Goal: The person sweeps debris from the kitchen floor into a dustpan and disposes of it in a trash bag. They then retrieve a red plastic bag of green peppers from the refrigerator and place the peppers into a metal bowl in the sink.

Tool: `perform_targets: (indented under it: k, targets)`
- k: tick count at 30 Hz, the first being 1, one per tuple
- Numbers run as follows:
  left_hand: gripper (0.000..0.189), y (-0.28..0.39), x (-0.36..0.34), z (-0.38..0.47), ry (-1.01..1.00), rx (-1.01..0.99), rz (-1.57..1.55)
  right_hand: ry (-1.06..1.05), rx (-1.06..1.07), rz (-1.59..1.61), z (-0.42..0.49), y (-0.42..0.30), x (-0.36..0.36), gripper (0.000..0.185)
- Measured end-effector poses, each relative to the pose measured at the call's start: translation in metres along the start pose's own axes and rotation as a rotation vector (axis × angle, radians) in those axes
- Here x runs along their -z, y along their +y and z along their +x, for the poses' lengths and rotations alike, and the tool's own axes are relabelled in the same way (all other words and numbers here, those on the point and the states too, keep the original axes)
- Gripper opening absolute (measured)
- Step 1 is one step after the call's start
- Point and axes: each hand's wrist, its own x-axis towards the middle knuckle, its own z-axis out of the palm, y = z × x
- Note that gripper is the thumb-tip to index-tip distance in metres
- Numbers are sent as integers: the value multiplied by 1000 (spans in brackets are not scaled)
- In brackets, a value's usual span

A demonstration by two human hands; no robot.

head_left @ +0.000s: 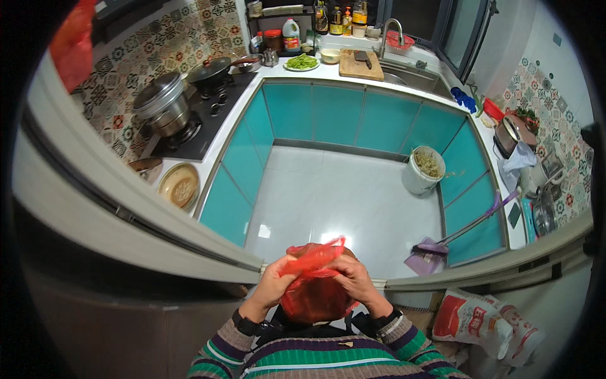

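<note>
Close in front of my body, both hands grip a thin red plastic bag point(315, 298). My left hand point(277, 282) pinches its upper edge on the left, and my right hand point(352, 277) holds the gathered edge on the right. Something bulky and brownish fills the bag, but the red film hides what it is. A twisted end of the bag stretches upward between the hands. Below it lies the striped sweater that covers my front and arms, with a dark band at each wrist.
A doorway frame point(393, 286) crosses just beyond my hands. On the kitchen floor stand a white bucket point(423, 177) and a purple dustpan point(426, 258). Printed sacks point(473, 317) lie at the lower right. The stove point(208, 113) bears a steamer pot point(163, 102) and a lidded pan point(212, 70).
</note>
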Motion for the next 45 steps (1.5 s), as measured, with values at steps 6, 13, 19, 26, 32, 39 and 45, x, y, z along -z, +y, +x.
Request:
perform_targets:
  k: [6, 13, 19, 26, 32, 39, 45]
  targets:
    - [21, 9, 9, 189, -72, 152, -230, 143, -259, -28, 109, 58, 76, 9]
    - [13, 81, -4, 392, -386, 158, -253, 285, -405, 72, 253, 107, 142, 19]
    - [12, 125, -17, 549, -517, -248, 151, 330, -320, 158, 376, 175, 203, 49]
    - [15, 148, -23, 710, -438, -364, 585, 205, -216, 87, 510, 288, 282, 19]
    - [23, 187, -12, 811, -324, -285, 507, 207, -190, 158, 612, 293, 355, 18]
    - [32, 172, 129, 905, 88, -5, -135, 475, -313, 250, 687, 305, 449, 22]
    - [31, 110, 288, 1029, 606, 66, -439, 633, -270, 323, 722, 310, 486, 42]
